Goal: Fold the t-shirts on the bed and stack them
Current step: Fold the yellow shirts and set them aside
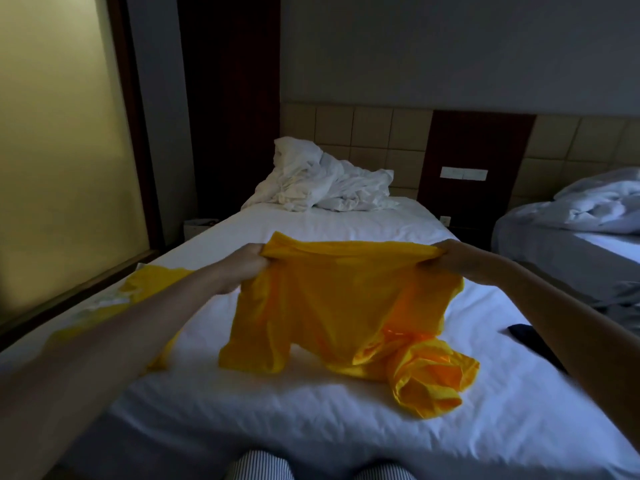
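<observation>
Left hand [242,268] and right hand [450,258] each clutch a corner of the orange t-shirt [339,306], pulled taut with its lower end crumpled on the bed [311,427], so laying it flat now risks trapped creases and a crooked fold.

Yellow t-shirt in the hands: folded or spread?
Spread: left hand and right hand stretch the t-shirt wide; its lower part lies crumpled on the bed.

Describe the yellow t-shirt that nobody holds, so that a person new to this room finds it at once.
Take the near bed with the white sheet. Along its left edge, partly behind the left forearm, lies the pale yellow t-shirt. Unlike the deeper orange t-shirt, which the left hand and right hand grip at mid-bed, it rests on the sheet and no hand grips it.
</observation>
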Motion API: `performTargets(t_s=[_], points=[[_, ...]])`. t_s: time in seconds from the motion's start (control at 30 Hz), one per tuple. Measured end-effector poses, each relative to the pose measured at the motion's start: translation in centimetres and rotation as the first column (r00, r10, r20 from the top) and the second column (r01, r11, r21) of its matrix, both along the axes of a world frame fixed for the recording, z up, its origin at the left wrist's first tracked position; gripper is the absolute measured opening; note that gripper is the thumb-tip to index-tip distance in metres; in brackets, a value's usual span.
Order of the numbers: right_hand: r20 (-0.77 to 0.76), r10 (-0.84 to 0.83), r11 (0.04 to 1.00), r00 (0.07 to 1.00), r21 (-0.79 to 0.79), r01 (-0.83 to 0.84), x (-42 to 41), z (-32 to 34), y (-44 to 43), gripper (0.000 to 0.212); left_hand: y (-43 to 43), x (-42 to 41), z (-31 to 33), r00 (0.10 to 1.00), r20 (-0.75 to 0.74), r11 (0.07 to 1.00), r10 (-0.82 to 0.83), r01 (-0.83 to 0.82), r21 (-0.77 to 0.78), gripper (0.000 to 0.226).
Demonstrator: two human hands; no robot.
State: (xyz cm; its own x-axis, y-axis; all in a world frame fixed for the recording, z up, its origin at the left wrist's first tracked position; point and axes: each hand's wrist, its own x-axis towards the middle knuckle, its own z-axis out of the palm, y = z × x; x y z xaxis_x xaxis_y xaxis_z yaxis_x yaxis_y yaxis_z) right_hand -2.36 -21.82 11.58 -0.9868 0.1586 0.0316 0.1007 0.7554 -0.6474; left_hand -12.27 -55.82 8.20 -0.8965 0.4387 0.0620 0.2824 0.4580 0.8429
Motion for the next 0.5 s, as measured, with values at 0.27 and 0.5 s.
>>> performTargets(t_s=[0.27, 0.5], points=[[0.037, 0.06, 0.959, 0.998, -0.281, -0.047, 2.9, 2.8, 1.3, 0.018, 0.9, 1.4, 3.9, 0.955, 0.165, 0.962, -0.246, 0.262, -0.081, 0.032], [-0.135, -0.139, 0.78, 0.981, 0.595, 0.193, 2.3, 3.2, 1.0, 0.024, 2.8, -1.6, 6.5, 0.832, -0.549, 0.839, -0.082, -0.24, -0.489, 0.021]])
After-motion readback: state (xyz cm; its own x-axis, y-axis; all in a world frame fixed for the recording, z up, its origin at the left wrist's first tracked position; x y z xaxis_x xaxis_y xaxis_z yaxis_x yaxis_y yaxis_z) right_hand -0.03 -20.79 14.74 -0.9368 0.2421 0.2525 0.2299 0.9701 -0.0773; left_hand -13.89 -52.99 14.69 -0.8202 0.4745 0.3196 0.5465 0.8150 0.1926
